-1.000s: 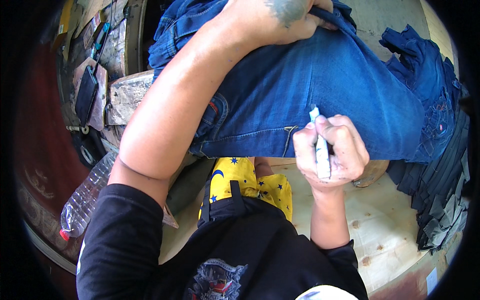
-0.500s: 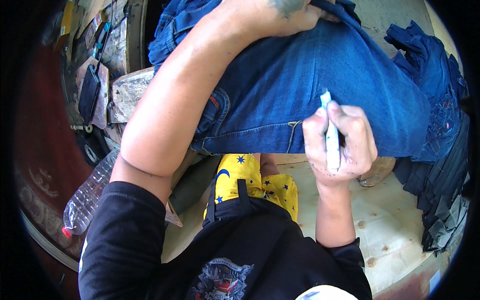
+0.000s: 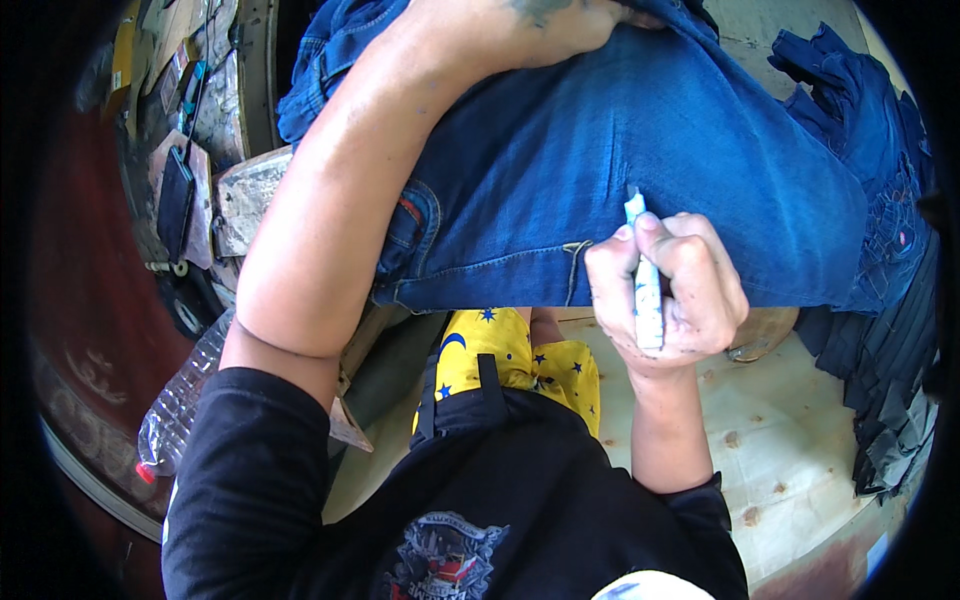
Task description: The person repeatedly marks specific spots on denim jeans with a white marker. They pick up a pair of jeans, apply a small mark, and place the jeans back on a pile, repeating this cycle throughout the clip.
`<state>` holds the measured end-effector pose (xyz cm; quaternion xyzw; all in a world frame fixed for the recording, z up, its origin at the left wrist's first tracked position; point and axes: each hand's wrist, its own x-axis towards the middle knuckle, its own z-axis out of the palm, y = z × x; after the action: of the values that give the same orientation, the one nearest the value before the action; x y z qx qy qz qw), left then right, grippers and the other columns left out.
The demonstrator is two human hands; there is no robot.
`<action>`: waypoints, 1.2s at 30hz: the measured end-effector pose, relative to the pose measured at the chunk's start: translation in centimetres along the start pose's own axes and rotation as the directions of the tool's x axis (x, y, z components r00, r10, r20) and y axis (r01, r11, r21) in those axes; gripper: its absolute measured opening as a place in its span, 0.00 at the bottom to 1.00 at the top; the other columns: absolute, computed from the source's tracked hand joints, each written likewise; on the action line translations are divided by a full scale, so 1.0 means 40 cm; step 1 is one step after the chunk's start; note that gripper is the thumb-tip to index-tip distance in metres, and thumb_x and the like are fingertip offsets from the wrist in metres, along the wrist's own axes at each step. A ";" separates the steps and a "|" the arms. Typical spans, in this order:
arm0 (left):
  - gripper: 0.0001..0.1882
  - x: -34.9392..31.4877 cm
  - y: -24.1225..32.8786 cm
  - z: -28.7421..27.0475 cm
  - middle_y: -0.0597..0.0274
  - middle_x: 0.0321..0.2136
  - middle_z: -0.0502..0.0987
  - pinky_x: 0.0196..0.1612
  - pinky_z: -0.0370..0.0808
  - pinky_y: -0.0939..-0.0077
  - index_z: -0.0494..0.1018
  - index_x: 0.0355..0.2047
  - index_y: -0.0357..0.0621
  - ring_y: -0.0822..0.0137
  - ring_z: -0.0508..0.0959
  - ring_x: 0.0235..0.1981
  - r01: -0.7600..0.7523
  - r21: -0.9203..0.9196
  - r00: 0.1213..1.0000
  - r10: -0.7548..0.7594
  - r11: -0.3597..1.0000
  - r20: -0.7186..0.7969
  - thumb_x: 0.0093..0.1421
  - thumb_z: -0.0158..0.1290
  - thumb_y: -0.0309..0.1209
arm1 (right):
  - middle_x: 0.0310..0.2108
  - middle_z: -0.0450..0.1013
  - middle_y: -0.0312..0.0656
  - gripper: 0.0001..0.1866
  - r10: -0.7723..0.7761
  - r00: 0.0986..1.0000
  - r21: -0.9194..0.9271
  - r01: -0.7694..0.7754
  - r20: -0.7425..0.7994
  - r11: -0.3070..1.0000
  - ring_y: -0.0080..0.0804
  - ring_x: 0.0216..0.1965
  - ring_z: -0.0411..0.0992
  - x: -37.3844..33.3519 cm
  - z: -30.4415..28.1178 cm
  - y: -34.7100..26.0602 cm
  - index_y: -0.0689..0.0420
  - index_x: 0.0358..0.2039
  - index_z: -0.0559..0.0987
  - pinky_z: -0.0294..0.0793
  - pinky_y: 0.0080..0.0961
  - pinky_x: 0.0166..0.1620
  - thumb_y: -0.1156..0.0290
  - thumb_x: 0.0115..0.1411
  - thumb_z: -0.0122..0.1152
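A pair of blue jeans (image 3: pixel 540 170) is spread in front of me, with a side pocket at its left part and a seam along the near edge. At the top of the view, my left hand (image 3: pixel 545 25) is closed on the far part of the denim; its fingertips are partly hidden in the folds. My right hand (image 3: pixel 680 290) grips a slim white-and-blue stick-like tool (image 3: pixel 648 300) with a small dark tip. That tip points away from me and lies over the denim, beside a lighter faded streak; whether it touches the cloth I cannot tell.
Piled dark blue garments (image 3: pixel 850 150) lie at the far right, with dark pleated cloth (image 3: pixel 880 370) below them. On the left are a clear plastic bottle (image 3: pixel 185 410) with a red cap, a black phone-like object (image 3: pixel 175 205) and worn wooden boards (image 3: pixel 250 195).
My right hand and the tool have shifted slightly left and a little nearer to me. The left hand has moved slightly up and left, still holding the denim.
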<state>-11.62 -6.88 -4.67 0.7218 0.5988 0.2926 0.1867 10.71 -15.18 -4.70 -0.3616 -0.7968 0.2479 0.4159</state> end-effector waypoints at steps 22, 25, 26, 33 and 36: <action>0.16 -0.092 0.121 -0.088 0.63 0.48 0.84 0.57 0.78 0.60 0.85 0.51 0.56 0.55 0.81 0.55 -0.066 0.340 0.990 0.105 0.938 -0.098 0.62 0.66 0.36 | 0.46 0.80 0.49 0.12 0.509 0.760 0.660 -0.628 0.404 0.412 0.28 0.39 0.79 0.106 -0.190 -0.007 0.62 0.42 0.79 0.82 0.28 0.47 0.70 0.75 0.47; 0.15 -0.211 0.186 -0.113 0.68 0.51 0.80 0.55 0.73 0.57 0.86 0.50 0.59 0.58 0.75 0.55 0.051 0.265 0.965 0.021 0.963 -0.262 0.63 0.67 0.39 | 0.44 0.83 0.40 0.08 0.486 0.754 0.167 -0.602 0.442 0.781 0.25 0.39 0.79 0.132 -0.223 -0.026 0.63 0.44 0.85 0.80 0.27 0.47 0.81 0.69 0.60; 0.13 -0.257 0.211 -0.109 0.68 0.51 0.80 0.54 0.73 0.58 0.87 0.48 0.59 0.58 0.75 0.53 0.045 0.262 0.983 0.004 0.964 -0.185 0.63 0.67 0.39 | 0.42 0.83 0.41 0.07 0.318 0.835 0.128 -0.412 0.449 0.902 0.27 0.39 0.80 0.134 -0.219 -0.032 0.62 0.44 0.86 0.80 0.27 0.46 0.80 0.68 0.63; 0.07 -0.380 0.269 -0.026 0.73 0.43 0.82 0.49 0.73 0.63 0.89 0.40 0.59 0.62 0.76 0.47 0.184 0.277 0.968 -0.125 0.943 -0.217 0.62 0.66 0.38 | 0.40 0.80 0.37 0.10 -0.016 0.847 -0.047 0.048 0.531 0.998 0.41 0.43 0.81 0.120 -0.153 -0.043 0.52 0.41 0.90 0.81 0.37 0.46 0.70 0.58 0.77; 0.07 -0.372 0.261 -0.008 0.72 0.42 0.81 0.48 0.73 0.63 0.88 0.40 0.57 0.61 0.76 0.47 0.187 0.299 0.969 -0.126 0.936 -0.211 0.62 0.66 0.36 | 0.40 0.81 0.37 0.11 -0.051 0.841 -0.077 0.109 0.539 0.991 0.41 0.43 0.82 0.114 -0.144 -0.044 0.51 0.42 0.89 0.81 0.37 0.45 0.72 0.57 0.76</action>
<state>-5.60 -23.65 -0.90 0.6613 0.7085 0.2438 0.0340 13.12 -12.14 1.81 -0.2656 -0.9075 0.2791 0.1674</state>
